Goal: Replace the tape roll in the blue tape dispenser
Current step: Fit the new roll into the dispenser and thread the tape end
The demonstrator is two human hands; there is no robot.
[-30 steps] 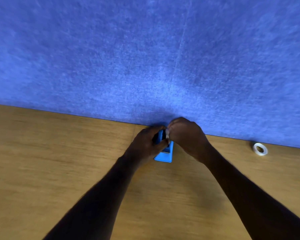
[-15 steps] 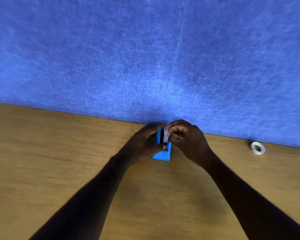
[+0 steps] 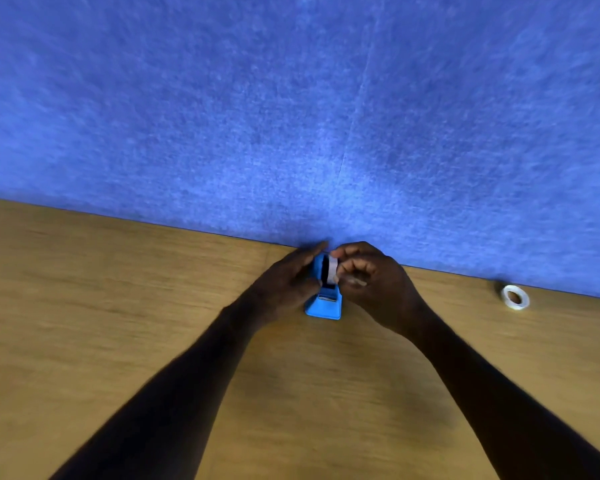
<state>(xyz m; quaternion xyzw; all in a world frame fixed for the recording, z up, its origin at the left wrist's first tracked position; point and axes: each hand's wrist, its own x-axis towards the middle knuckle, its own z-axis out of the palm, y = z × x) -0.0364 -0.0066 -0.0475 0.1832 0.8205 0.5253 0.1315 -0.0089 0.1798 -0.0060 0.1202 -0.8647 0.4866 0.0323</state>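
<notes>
Blue tape dispenser (image 3: 324, 306) sits on the surface, braced by the left hand (image 3: 288, 285); the right hand (image 3: 371, 289) now pinches a tape roll (image 3: 332, 271), raised since a second ago, likely mid-swap.

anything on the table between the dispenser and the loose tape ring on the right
Only the right hand beside the dispenser; past it, bare table up to the ring, in the head view.

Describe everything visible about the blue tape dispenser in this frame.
The blue tape dispenser looks like glossy plastic and stands on the wooden table near the blue felt wall, its low front end toward the camera. A metal-looking strip crosses that end. The left hand steadies its side; the right hand pinches a whitish tape roll at its dark slot.
</notes>
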